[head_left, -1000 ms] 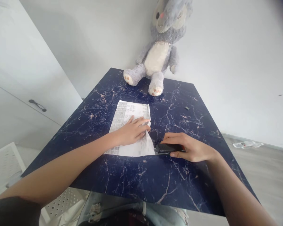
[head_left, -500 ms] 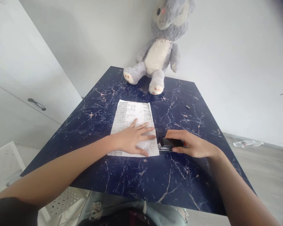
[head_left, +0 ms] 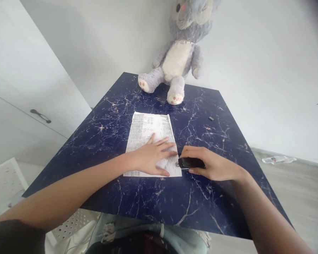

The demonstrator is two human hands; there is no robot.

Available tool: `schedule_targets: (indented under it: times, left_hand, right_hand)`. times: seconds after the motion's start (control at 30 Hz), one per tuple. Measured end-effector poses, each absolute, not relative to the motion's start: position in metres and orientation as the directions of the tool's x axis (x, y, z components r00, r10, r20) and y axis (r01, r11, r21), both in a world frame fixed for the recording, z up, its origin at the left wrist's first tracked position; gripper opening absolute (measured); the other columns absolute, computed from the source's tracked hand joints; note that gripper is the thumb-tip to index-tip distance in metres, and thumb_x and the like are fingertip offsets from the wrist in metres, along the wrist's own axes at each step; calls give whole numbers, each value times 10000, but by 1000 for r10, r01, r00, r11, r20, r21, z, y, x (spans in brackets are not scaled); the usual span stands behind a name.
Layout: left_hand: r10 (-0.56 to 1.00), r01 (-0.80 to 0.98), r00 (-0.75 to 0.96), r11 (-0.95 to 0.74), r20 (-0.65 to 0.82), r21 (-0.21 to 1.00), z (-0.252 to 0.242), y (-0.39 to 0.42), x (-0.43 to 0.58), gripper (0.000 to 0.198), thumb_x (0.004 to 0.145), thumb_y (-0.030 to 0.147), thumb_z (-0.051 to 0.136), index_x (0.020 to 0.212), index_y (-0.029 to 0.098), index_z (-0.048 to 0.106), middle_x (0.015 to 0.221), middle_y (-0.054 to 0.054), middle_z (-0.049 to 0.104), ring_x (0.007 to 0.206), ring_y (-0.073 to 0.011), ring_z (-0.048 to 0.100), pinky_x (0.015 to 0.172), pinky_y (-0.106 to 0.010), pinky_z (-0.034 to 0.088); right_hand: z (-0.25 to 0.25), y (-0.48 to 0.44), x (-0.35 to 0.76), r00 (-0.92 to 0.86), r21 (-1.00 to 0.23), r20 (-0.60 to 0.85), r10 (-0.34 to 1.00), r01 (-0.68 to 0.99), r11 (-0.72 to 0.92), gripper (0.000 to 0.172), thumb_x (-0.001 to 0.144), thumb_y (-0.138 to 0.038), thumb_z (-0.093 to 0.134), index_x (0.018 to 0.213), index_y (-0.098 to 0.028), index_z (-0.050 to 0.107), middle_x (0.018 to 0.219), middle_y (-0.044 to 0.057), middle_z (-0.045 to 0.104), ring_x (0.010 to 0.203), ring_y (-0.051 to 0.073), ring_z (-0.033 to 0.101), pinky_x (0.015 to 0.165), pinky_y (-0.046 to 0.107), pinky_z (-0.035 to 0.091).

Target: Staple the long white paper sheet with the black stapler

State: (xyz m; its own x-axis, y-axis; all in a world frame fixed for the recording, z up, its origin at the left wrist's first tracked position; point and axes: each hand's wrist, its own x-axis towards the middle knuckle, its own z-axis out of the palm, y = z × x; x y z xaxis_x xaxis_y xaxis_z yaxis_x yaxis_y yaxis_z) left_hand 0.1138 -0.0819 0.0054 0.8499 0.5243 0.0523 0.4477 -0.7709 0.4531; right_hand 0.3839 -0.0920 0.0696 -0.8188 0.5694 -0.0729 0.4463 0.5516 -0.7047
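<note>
Pressing the printed paper (head_left: 140, 139) flat and lining the black stapler (head_left: 192, 163) up square to its right edge seems the sound way to work here. The paper lies on the bench (head_left: 153, 201), its near right corner at the stapler's nose; whether its edge sits inside the mouth is hard to tell. The left hand (head_left: 153, 158) spreads wide, palm down on the paper; the right hand (head_left: 214, 164) curls closed around the stapler.
</note>
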Motion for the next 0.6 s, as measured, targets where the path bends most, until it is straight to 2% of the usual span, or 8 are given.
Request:
schedule_targets:
  times: [0.1, 0.23, 0.37, 0.47, 0.53, 0.6]
  left_hand:
    - [529, 453, 847, -771, 54, 447, 6, -83, 117, 808, 856, 740, 582, 1530, 322, 430, 1668, -85, 298, 1560, -388, 153, 1226, -665, -40]
    - [520, 464, 854, -779, 21, 421, 9, -83, 118, 792, 878, 725, 562, 1540, 317, 413, 1670, -82, 292, 1560, -377, 157, 1227, -656, -32]
    - [519, 466, 854, -790, 31, 398, 7, -83, 117, 809, 880, 700, 579, 1564, 322, 370, 1676, -83, 276, 1558, -384, 155, 1222, -660, -30]
    - [518, 464, 854, -795, 40, 391, 5, -84, 117, 831, 879, 691, 589, 1581, 330, 330, 1668, -90, 293, 1556, -388, 160, 1215, -673, -34]
    - [516, 463, 855, -798, 41, 386, 4, -85, 119, 841, 885, 696, 575, 1588, 316, 312, 1663, -108, 301, 1556, -389, 158, 1208, -683, -42]
    - [515, 462, 856, -800, 44, 382, 3, -86, 120, 847, 889, 702, 563, 1590, 303, 305, 1658, -121, 306, 1556, -393, 153, 1205, -688, -35]
  right_hand:
    - [71, -97, 376, -801, -717, -63, 595, 451, 531, 309, 910, -178, 650, 1211, -242, 674, 1118, 75, 670, 989, 236, 636, 868, 401, 527]
    - [75, -102, 371, -782, -701, -135, 608, 510, 499, 282, 943, -235, 625, 1223, -225, 660, 1159, 92, 654, 1023, 242, 628, 893, 400, 510]
    - [74, -102, 370, -781, -737, -130, 610, 488, 468, 340, 947, -438, 657, 1204, -216, 645, 1148, 86, 652, 999, 234, 619, 884, 381, 497]
    - [67, -105, 363, -712, -773, -66, 699, 480, 416, 387, 1033, -543, 457, 1081, -207, 643, 1048, 72, 660, 935, 214, 613, 868, 368, 485]
    - [62, -108, 355, -612, -757, -39, 790, 534, 377, 444, 1084, -502, 296, 987, -211, 617, 976, 62, 655, 895, 203, 606, 857, 361, 472]
    - [57, -111, 346, -542, -714, -22, 840, 597, 366, 421, 1095, -462, 279, 936, -219, 584, 944, 54, 652, 885, 202, 602, 848, 353, 461]
